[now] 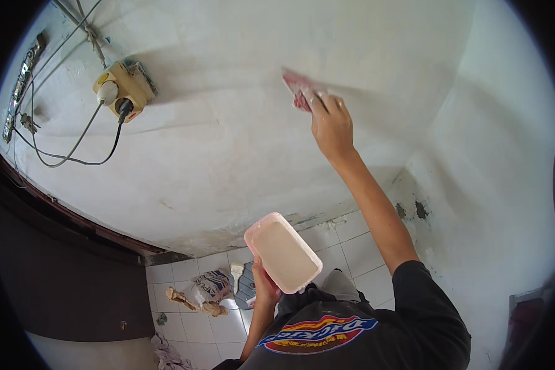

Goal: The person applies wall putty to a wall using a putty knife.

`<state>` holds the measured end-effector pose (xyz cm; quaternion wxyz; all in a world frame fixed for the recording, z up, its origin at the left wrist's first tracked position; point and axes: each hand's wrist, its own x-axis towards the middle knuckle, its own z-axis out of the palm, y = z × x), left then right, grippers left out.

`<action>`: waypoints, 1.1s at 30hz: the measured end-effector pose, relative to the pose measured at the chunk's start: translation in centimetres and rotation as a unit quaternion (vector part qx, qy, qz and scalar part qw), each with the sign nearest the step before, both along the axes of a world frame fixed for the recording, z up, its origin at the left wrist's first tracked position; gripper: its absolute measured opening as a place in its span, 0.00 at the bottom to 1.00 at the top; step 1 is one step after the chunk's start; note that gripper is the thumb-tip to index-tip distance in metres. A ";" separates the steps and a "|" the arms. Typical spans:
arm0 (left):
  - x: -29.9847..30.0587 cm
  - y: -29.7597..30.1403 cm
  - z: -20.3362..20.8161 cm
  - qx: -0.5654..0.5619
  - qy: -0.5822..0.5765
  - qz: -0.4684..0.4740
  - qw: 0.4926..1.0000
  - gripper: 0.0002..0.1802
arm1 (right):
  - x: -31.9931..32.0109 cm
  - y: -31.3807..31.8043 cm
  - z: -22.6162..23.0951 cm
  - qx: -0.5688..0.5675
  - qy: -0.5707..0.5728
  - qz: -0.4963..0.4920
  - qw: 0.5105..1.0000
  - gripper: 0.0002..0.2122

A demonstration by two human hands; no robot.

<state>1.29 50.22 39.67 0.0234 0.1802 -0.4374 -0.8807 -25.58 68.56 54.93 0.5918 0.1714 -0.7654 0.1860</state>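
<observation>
My right hand (334,126) reaches up to the white wall (240,142), its fingers closed on a red, flat piece smeared with white (297,86). Motion blurs this piece, so I cannot tell whether it is a scraper or a folded cloth. Lower down, my left hand (264,285) grips the left side of a pale pink rectangular tray (317,266). A smooth cream-coloured mixture (283,250) fills much of the tray, which is held in front of my body. The tray hides part of the left fingers.
A socket block (118,89) with two plugs and hanging cables is fixed on the wall at upper left. On the tiled floor (203,327) lie a torn plastic bag (211,285) and a paintbrush (237,275). A wall corner stands at right, a dark panel (68,277) at left.
</observation>
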 end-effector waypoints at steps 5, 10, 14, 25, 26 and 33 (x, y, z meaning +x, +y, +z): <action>0.9 -0.1 0.4 -0.001 -0.001 -0.001 1.000 0.29 | -0.7 4.8 5.2 -0.134 -0.009 0.014 0.991 0.08; 0.8 -0.4 -0.9 -0.003 0.003 -0.007 1.000 0.33 | -4.0 1.3 6.5 -0.130 -0.002 -0.121 0.984 0.07; 0.8 -0.3 -0.4 -0.010 -0.015 -0.010 1.000 0.33 | -0.2 -4.7 6.0 -0.097 -0.068 0.054 0.992 0.06; 1.0 -0.4 0.4 -0.014 -0.002 0.008 1.000 0.34 | -2.9 -1.0 7.4 0.107 0.087 -0.131 0.982 0.19; 1.0 -0.7 0.3 -0.013 -0.002 0.009 1.000 0.34 | -2.4 -1.7 5.2 0.138 0.077 -0.125 0.980 0.21; 1.3 -1.6 0.4 -0.030 0.003 0.017 0.999 0.34 | 0.7 0.2 4.7 0.125 -0.006 -0.011 0.992 0.18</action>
